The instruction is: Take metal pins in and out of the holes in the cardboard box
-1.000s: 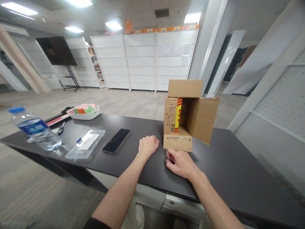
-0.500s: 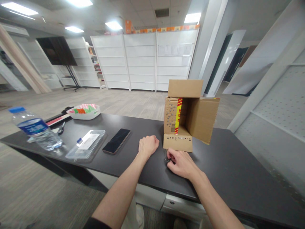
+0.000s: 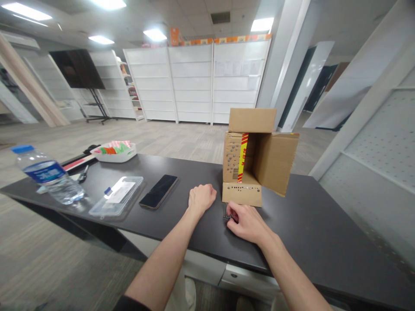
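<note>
My left hand [image 3: 202, 198] is closed in a fist, resting on the dark tabletop left of the cardboard box; nothing shows in it. The fingers of my right hand [image 3: 244, 219] are curled and pinched at a small group of dark metal screws [image 3: 225, 211], lying on the table just in front of the box. Some screws are partly hidden by the fingertips. The cardboard box [image 3: 266, 164] stands with its opening facing me and its flaps spread. Round metal heads dot its left flap, and a row of holes or heads crosses the lower flap [image 3: 243, 196].
Left of my hands lie a black phone [image 3: 158, 191] and a clear plastic case [image 3: 118, 196]. A water bottle [image 3: 48, 175] stands at the left edge. Farther back is a white tray [image 3: 115, 155] of colourful packets. Behind the table are white shelves [image 3: 191, 82].
Both hands stay almost exactly in place. The right fingers have shifted very slightly at the screws; the box and the other things have not moved.
</note>
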Demonstrator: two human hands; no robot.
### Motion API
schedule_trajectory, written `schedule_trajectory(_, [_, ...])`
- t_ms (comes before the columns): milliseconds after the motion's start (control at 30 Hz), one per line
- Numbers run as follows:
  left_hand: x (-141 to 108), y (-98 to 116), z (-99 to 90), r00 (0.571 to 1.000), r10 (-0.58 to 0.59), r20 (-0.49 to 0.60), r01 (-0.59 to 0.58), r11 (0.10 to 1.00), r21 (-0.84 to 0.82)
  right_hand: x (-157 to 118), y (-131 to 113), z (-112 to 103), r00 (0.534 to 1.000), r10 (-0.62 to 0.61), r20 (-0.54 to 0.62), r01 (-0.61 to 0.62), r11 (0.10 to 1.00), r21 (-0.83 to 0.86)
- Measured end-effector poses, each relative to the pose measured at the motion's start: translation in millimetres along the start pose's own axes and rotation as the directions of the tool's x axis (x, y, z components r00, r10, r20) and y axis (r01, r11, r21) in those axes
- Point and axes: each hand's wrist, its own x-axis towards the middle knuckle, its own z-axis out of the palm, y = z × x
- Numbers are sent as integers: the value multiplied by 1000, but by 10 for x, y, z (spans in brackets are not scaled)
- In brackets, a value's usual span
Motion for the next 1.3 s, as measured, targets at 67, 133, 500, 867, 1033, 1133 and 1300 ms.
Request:
schedule_trajectory(67, [0,2,4,1000,3,-8,-3,1000,7,5,5,2,1000,-2,-1,2,1000,12])
schedule_trajectory(133, [1,2,8,1000,3,-10,-3,1000,11,13,20,8,1000,-2,-15,2,999,33])
schedule_trajectory(500, [1,7,-11,1000,-14,10,13,1000,11,123,296,129,883,234,-406,-192,971,144])
schedule_trajectory(867, [20,-15,12,1000,8,-11,-8,1000,12,249,504,179,739,126,-662,-191,981,-27])
schedule_trajectory(1033, [19,-8,10,1000,-1,7,1,1000,0,250,536,203,743,172,-647,-239,971,-15])
schedule_trajectory(1133, [18,-9,17,1000,4,-6,-4,1000,5,246,545,208,739,171,-651,-230,973,-5])
schedule_trajectory(1300, [11,-11,9,1000,11,-10,-11,1000,5,243,540,204,737,172,-654,-205,978,27])
